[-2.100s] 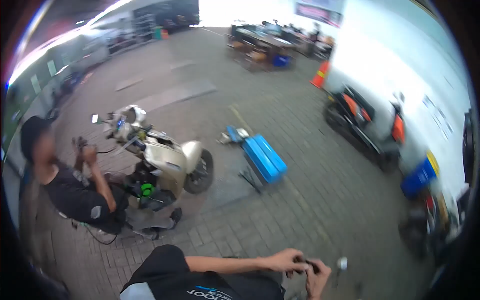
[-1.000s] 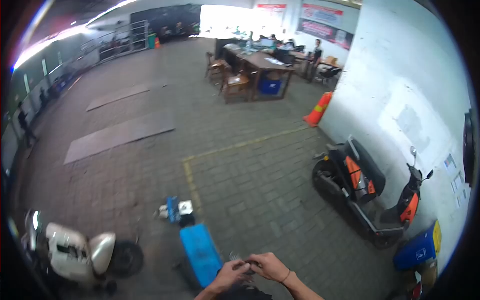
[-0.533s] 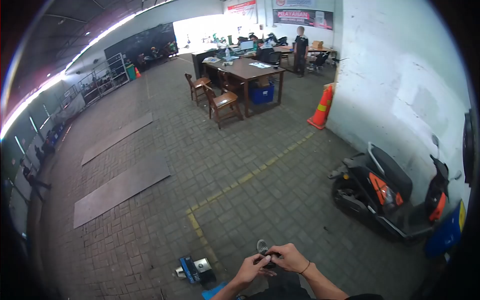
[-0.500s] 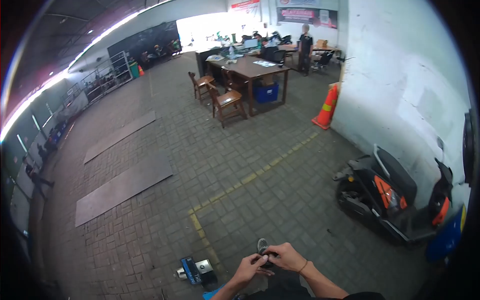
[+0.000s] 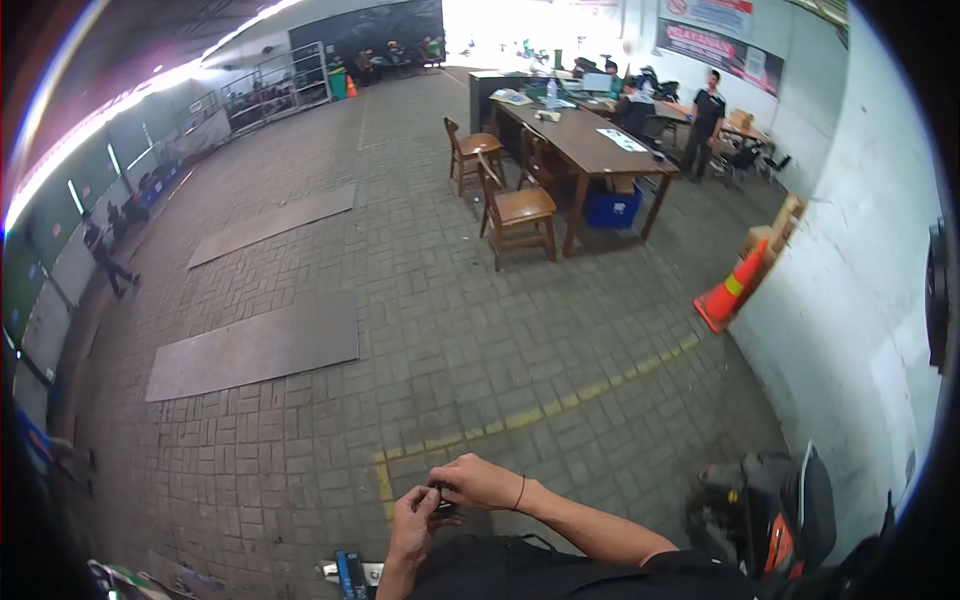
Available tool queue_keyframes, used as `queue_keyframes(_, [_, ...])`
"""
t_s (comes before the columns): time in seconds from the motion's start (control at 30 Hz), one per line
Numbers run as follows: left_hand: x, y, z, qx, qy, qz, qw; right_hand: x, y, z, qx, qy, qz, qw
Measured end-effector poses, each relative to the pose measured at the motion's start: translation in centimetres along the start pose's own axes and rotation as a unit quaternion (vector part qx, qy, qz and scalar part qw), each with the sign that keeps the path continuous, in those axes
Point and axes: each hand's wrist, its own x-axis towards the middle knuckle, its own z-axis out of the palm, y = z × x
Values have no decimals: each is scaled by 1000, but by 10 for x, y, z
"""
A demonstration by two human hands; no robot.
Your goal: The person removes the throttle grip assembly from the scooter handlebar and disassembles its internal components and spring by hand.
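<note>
My left hand (image 5: 408, 525) and my right hand (image 5: 482, 484) meet in front of my body, low in the view. Both have their fingers closed around a small dark object (image 5: 444, 501), mostly covered by the fingertips; its kind cannot be made out. A thin dark band circles my right wrist. Below my left hand, on the paved floor, lies a blue box (image 5: 350, 574) beside silvery metal parts, cut off by the lower edge.
At right, a black and orange scooter (image 5: 765, 510) stands by the white wall (image 5: 860, 300). A traffic cone (image 5: 732, 290) leans there. Ahead are wooden chairs (image 5: 525, 207) and a long table (image 5: 590, 140); a person (image 5: 706, 120) stands behind. Metal plates (image 5: 260, 345) lie left.
The view has turned right and tilted, so the table and cone appear larger or shifted right. My hands, still together on the small object, now appear further left and slightly higher.
</note>
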Motion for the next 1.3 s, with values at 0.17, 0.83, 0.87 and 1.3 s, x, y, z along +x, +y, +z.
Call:
queue_keyframes(0.17, [172,32,32,6,1,6,1000,58,124,-75,23,22,14,999])
queue_keyframes(0.83, [554,220,71,-121,103,34,987,416,389,-326,92,-120,6,988])
queue_keyframes(0.87, [561,222,55,-143,120,54,981,445,396,-321,89,-162,-20,983])
queue_keyframes(1.3, [539,295,-186,-251,302,139,909,715,393,-97,99,-431,-126,888])
